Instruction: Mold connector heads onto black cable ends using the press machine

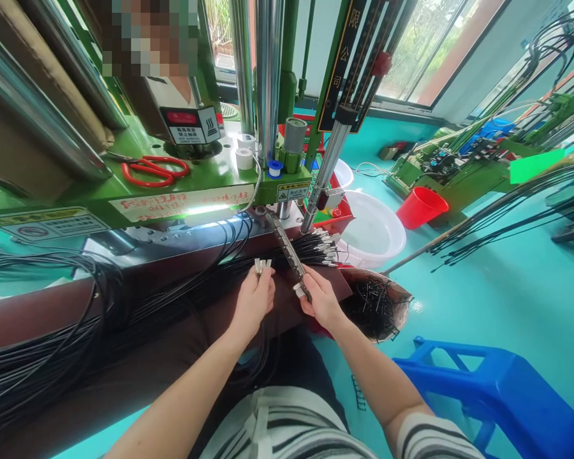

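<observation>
My left hand [254,299] is closed round a few silver-white connectors [262,265] that stick up past the thumb. Thin black cables hang below that hand, and I cannot tell whether they join the connectors. My right hand [324,301] grips the near end of a narrow metal mould bar [287,247] with notches along it. A small whitish piece [298,291] shows by the right fingertips. The bar's far end reaches the edge of the green machine [210,175]. Behind the bar lies a bundle of black cables with silver-white ends [323,247].
Red-handled scissors [155,171] and tape rolls [244,159] sit on the machine. Long black cables [76,338] cover the brown ledge at left. A bag of black scraps [377,306], a white basin [370,226], a red bucket [421,207] and a blue stool [497,382] stand at right.
</observation>
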`<state>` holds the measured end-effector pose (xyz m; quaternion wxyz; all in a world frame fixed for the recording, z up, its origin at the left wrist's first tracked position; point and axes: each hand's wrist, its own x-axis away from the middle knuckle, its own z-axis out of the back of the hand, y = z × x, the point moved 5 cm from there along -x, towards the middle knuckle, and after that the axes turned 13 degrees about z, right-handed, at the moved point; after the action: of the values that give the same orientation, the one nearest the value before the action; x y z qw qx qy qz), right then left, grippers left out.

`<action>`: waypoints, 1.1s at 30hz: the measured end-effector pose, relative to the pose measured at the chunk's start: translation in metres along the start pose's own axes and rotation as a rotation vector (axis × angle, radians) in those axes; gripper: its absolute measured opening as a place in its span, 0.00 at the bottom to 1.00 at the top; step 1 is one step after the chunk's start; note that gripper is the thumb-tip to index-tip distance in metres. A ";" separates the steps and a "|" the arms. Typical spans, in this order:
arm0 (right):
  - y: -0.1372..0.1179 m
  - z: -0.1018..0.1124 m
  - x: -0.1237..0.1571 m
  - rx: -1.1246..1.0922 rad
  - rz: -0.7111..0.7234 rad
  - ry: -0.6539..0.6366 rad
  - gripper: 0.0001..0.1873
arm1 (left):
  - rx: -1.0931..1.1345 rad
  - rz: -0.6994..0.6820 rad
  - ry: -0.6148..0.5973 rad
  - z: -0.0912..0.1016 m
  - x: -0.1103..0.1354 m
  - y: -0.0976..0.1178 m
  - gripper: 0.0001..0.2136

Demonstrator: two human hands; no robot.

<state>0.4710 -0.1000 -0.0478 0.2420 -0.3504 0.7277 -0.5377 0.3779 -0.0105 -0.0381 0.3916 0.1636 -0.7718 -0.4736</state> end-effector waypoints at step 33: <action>-0.004 -0.002 -0.001 0.084 -0.051 -0.183 0.27 | -0.064 0.177 -0.020 0.007 -0.002 -0.002 0.14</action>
<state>0.4710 -0.0983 -0.0433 0.3083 -0.4061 0.6700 -0.5395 0.3740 -0.0058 -0.0427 0.4292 0.0771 -0.7715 -0.4633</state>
